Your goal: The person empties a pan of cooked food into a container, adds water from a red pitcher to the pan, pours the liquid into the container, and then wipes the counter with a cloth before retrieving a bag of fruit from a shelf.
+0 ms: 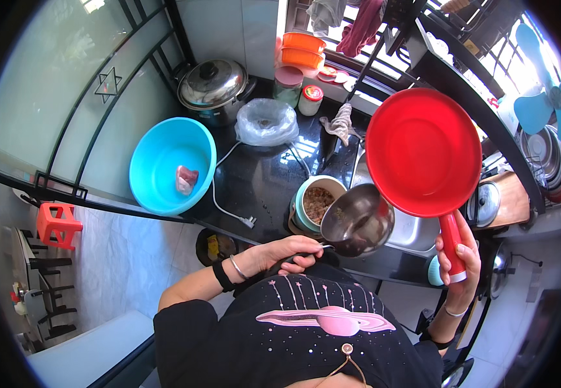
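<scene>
My left hand [290, 255] grips the dark handle of a metal saucepan [363, 218], its bowl tilted and showing small bits stuck inside. The pan's rim overlaps a teal insulated food container [299, 213] in view; I cannot tell whether they touch. Brown chopped food [318, 203] fills the container's lower part. My right hand [464, 257] is closed around the handle of a red plastic water scoop [423, 153], held up above the sink area. The scoop's bowl faces me and looks empty. It hides part of the stainless steel sink [411, 235].
A blue basin [149, 165] holding a piece of raw meat [186, 180] stands at the counter's left. Behind are a lidded pot [212, 85], a bag-lined bowl [267, 123] and jars [311, 101]. A loose plug [247, 221] lies on the black counter [261, 174].
</scene>
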A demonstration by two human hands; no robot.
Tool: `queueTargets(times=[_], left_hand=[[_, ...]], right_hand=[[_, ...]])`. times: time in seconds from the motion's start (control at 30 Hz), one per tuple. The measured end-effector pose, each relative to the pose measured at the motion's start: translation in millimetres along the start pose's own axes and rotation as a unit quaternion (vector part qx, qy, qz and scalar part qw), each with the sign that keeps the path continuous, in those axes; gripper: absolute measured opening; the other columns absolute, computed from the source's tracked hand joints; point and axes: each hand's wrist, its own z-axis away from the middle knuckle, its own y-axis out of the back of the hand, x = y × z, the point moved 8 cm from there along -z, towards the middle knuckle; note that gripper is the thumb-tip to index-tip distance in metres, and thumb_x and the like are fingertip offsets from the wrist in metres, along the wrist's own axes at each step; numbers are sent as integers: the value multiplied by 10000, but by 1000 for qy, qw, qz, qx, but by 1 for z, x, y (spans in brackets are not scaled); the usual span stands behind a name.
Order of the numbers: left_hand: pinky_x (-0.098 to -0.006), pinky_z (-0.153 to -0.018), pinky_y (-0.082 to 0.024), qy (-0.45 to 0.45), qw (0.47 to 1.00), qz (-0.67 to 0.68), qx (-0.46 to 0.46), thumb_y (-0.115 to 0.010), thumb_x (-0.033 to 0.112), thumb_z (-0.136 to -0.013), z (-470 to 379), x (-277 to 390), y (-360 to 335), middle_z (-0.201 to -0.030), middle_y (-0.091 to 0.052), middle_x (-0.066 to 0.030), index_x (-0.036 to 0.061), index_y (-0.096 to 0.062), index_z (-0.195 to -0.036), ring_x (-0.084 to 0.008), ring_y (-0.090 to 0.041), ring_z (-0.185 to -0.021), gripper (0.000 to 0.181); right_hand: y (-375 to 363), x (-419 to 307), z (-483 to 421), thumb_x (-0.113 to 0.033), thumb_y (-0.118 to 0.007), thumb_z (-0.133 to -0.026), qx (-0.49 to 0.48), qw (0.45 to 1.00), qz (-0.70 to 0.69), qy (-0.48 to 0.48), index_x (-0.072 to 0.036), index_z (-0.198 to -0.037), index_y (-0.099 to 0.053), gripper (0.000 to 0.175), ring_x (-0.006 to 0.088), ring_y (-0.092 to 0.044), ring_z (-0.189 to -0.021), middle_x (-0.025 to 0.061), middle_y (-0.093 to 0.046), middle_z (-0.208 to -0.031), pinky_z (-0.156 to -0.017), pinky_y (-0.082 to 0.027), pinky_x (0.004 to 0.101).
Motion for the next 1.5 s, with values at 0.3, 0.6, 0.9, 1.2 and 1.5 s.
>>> queueTargets(times=[0.3,0.6,0.9,1.2,1.5], left_hand=[[-195,-365,-322,-23,945,-284,160,-449,83,-888,18,23,-11,-616,-392,-7,23,-380,-1104,-69,-401,-427,234],[-217,-307,-348,-42,960,-238,144,-449,85,-865,21,31,-12,-599,-396,-4,8,-370,-1078,-79,-414,-385,240],[-218,-289,-332,-68,954,-241,163,-474,95,-871,19,36,-11,-585,-392,-1,6,-384,-1051,-84,-409,-364,220],[-224,-309,-320,-62,952,-248,171,-472,87,-875,23,32,-11,-577,-383,-10,3,-395,-1077,-90,-394,-368,232],[-217,-367,-338,-75,837,-488,234,-494,133,-890,38,35,-17,-614,-434,-10,27,-381,-1087,-77,-420,-399,250]], right_hand=[[10,6,6,-101,-539,-756,8,1000,29,7,-15,-1378,-236,697,152,-580,-509,212,-537,-876,-372,-499,228],[9,22,11,-55,-551,-746,14,988,152,-27,-17,-1370,-281,681,133,-567,-533,152,-570,-852,-388,-453,210],[7,24,14,-5,-489,-705,6,962,270,-33,-28,-1377,-284,704,111,-551,-530,112,-561,-850,-415,-435,200],[6,18,11,-10,-498,-719,1,970,242,-9,-19,-1377,-276,694,111,-550,-534,119,-563,-859,-407,-434,199],[21,23,7,-78,-535,-746,-11,1000,19,-17,-23,-1388,-219,718,164,-572,-521,209,-551,-874,-374,-490,233]])
